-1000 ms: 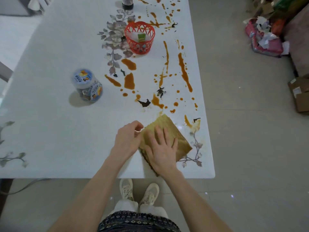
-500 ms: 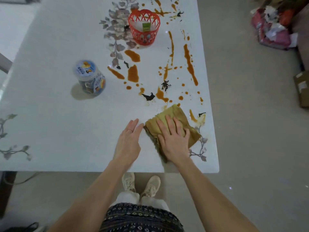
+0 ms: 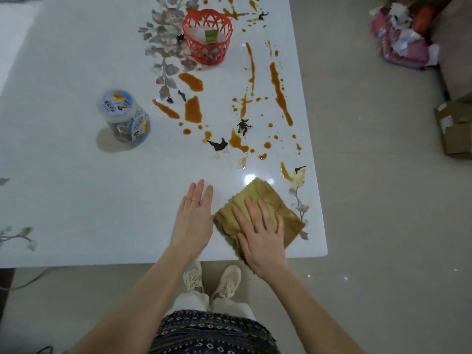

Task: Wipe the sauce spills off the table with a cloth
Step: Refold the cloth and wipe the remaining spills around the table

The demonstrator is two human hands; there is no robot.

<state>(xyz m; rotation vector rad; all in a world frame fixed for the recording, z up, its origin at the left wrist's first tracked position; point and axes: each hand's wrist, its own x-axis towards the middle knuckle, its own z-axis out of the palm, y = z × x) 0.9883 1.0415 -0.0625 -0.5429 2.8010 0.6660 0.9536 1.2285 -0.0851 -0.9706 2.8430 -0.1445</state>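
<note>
A folded yellow-brown cloth [image 3: 265, 198] lies near the front right corner of the white table [image 3: 76, 175]. My right hand [image 3: 260, 233] presses flat on the cloth with straight fingers. My left hand [image 3: 194, 215] rests flat on the bare table just left of the cloth, fingers straight and together. Orange-brown sauce spills [image 3: 193, 109] spread in blobs, streaks and drops across the table beyond the cloth, with a long streak [image 3: 279, 93] near the right edge. Small dark scraps [image 3: 218, 145] lie among the spills.
A red plastic basket [image 3: 207, 37] stands at the back among the spills. A lidded jar [image 3: 124, 116] stands to the left. The table's right edge and front edge are close to the cloth. Bags and cardboard boxes [image 3: 454, 129] sit on the floor at right.
My left hand let go of the cloth's edge, straightened and now lies flat on the table beside it. My right hand stays pressed on the cloth.
</note>
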